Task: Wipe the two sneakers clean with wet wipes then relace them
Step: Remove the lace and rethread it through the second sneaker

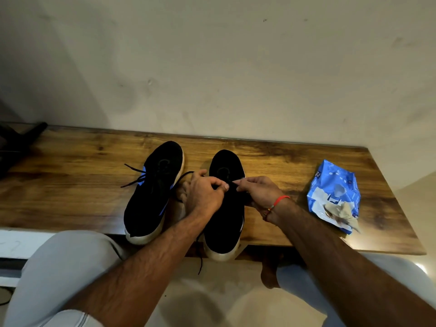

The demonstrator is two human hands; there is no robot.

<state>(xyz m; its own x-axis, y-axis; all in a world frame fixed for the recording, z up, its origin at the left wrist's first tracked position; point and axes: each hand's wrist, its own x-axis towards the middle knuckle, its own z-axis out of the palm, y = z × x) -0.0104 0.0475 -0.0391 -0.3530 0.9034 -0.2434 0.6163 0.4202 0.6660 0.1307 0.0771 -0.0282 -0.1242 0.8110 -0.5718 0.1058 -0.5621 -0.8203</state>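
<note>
Two black sneakers with white soles stand side by side on a wooden table [70, 185], toes toward the wall. The left sneaker [153, 192] has black laces trailing off its left side. Both my hands are over the lacing area of the right sneaker [225, 223]. My left hand [205, 192] pinches a black lace [185, 177] that loops out to its left. My right hand [257, 190] pinches the lace's other part at the eyelets, fingertips almost touching the left hand. One lace end hangs over the table's front edge below the right sneaker.
A blue wet wipes pack [335, 194] lies on the table's right side with a used, soiled wipe [342, 214] on it. The wall runs right behind the table. A dark object [21, 138] sits at the far left. My knees are under the front edge.
</note>
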